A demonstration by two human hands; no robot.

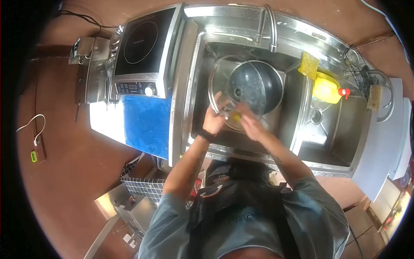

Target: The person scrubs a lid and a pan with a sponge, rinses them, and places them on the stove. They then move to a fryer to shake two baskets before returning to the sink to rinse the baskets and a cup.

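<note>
Glass lid [222, 86], ringed with a metal rim, stands tilted on edge inside the left basin of the sink [297, 129], leaning over a dark pot [263, 84] that sits in the same basin under the tap [269, 26]. Our left hand [214, 121] grips the lid's near rim, fingers curled shut around the metal edge. Our right hand [254, 127] is pressed to the lower part of the glass, its fingers closed over a yellow sponge [236, 116]. How tightly they hold it is too blurred to tell.

We judge the lid to be stiff, moderately heavy for its size, and breakable if it knocks the steel wall or the pot. Wet and perhaps soapy, the glass is probably slippery, so the metal rim looks like the safest hold. A knob seems to show near the middle, but we cannot make it out clearly.

On the divider between the basins lie a spare sponge [309, 64] and a yellow soap bottle [327, 88] with a red cap. A wire rack [366, 77] stands at the far right. Left of the sink, an induction cooker [144, 47] sits on the tabletop [103, 121], with a blue cloth [146, 123] spread just in front of it.
</note>
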